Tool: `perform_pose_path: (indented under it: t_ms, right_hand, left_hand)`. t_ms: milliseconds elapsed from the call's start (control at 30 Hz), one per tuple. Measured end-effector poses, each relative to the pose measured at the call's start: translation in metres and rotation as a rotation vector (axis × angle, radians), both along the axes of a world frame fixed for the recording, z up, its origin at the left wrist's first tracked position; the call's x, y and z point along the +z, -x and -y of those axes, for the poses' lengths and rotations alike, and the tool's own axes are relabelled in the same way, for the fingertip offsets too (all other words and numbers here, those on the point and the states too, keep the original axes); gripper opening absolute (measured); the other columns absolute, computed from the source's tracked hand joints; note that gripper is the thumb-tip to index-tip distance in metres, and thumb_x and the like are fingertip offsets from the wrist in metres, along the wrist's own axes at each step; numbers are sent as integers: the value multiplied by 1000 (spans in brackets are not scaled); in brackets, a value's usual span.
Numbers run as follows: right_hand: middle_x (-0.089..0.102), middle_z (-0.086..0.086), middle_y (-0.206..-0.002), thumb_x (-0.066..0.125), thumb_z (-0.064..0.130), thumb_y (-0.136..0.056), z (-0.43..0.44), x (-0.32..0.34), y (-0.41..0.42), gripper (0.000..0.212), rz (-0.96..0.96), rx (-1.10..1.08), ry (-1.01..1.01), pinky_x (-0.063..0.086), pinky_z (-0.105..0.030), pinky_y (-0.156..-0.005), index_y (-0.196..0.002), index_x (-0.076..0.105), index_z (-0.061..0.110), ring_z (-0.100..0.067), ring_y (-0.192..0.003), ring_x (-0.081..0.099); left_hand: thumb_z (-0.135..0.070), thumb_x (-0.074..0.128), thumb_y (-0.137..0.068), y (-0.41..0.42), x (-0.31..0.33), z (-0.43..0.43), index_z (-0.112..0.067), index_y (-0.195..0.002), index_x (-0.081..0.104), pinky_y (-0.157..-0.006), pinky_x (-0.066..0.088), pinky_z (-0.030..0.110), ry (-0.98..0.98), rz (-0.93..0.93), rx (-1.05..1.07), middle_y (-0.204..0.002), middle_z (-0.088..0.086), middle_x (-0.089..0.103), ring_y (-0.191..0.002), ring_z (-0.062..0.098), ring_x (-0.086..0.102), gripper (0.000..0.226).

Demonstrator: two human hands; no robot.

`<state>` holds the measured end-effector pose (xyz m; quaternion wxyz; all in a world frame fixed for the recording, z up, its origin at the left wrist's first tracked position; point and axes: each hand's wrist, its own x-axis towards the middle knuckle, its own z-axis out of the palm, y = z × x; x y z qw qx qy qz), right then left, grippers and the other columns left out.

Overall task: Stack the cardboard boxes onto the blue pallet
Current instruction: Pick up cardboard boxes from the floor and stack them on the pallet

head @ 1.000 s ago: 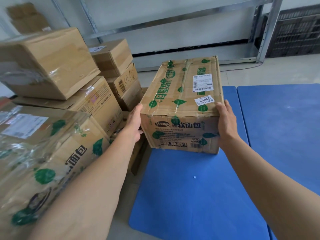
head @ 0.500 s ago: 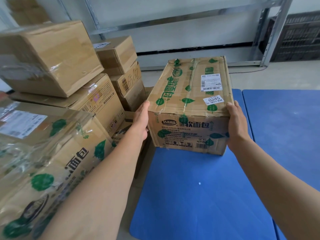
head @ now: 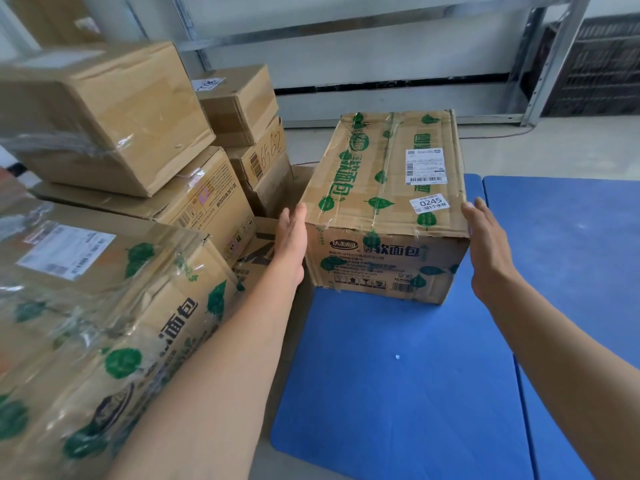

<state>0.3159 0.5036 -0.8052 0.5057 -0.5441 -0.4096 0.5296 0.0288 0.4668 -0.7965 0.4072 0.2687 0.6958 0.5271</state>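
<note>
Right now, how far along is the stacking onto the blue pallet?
Done: one green-printed box sits on the blue pallet. In hand: the left hand and right hand flank its sides with straight fingers; whether they press it I cannot tell. Left: the pile of boxes to the left is off the pallet, and nothing is stacked on that first box.

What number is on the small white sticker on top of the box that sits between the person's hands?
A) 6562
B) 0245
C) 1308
B: the small white sticker near the front edge of the leaf-printed box reads 0245.
</note>
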Motion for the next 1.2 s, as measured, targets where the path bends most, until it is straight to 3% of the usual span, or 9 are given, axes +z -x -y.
perform_pose_path:
  t_ms: [200, 400, 700, 833, 933, 1067, 1133, 1200]
  right_hand:
    - [31, 14, -168, 53, 51, -103, 44, 77, 14, 60, 62, 89, 37, 25, -32, -110, -159, 39, 35, -7, -149, 31]
    - [32, 22, -163, 50, 59, -102, 96, 170, 61, 59, 102, 290, 157, 26, -35, -108, -157, 40, 41, 1, -136, 30]
    - [36, 13, -164, 50, 69, -96, 134, 285, 161, 68, 166, 611, 312, 21, -36, -106, -155, 45, 37, -6, -143, 31]
    - [33, 11, -167, 48, 70, -97, 140, 295, 210, 72, 211, 720, 344, 20, -35, -111, -158, 40, 33, -12, -151, 27]
    - [31, 11, -168, 44, 67, -100, 138, 286, 248, 68, 283, 788, 354, 19, -36, -113, -159, 40, 33, -17, -155, 25]
    - [32, 9, -168, 43, 68, -101, 134, 264, 291, 68, 365, 849, 360, 21, -36, -115, -158, 42, 31, -18, -154, 26]
    - [33, 7, -168, 42, 69, -101, 130, 253, 308, 69, 409, 876, 360, 23, -38, -116, -157, 43, 31, -20, -154, 28]
    - [38, 4, -165, 42, 71, -100, 128, 244, 324, 70, 464, 878, 367, 26, -41, -116, -157, 45, 30, -22, -152, 33]
  left_hand:
    - [-60, 40, -104, -18, 64, 54, -37, -164, 17, -124, 21, 57, 76, 53, 19, -173, -3, 18, -156, 27, 22, 68]
    - [-63, 37, -102, -26, 158, 126, -39, -162, 23, -121, 29, 59, 186, 126, -4, -170, -9, 24, -152, 17, 31, 66]
    - [-63, 39, -102, 7, 281, 222, -37, -155, 38, -118, 35, 49, 284, 174, 168, -163, -8, 37, -144, 15, 41, 58]
    - [-53, 38, -107, 43, 293, 250, -31, -158, 34, -113, 38, 44, 310, 152, 304, -165, -2, 34, -141, 17, 43, 56]
    - [-53, 37, -108, 79, 284, 269, -33, -164, 21, -120, 27, 40, 360, 136, 396, -172, -6, 18, -153, 17, 28, 62]
    - [-47, 37, -109, 125, 259, 289, -31, -166, 16, -110, 22, 26, 405, 147, 533, -173, -8, 12, -155, 14, 22, 62]
    - [-46, 39, -109, 143, 249, 297, -28, -166, 16, -113, 21, 27, 427, 131, 598, -173, -7, 12, -157, 16, 20, 63]
    - [-44, 40, -109, 159, 237, 304, -25, -165, 19, -124, 19, 37, 479, 95, 646, -173, -1, 15, -158, 22, 18, 63]
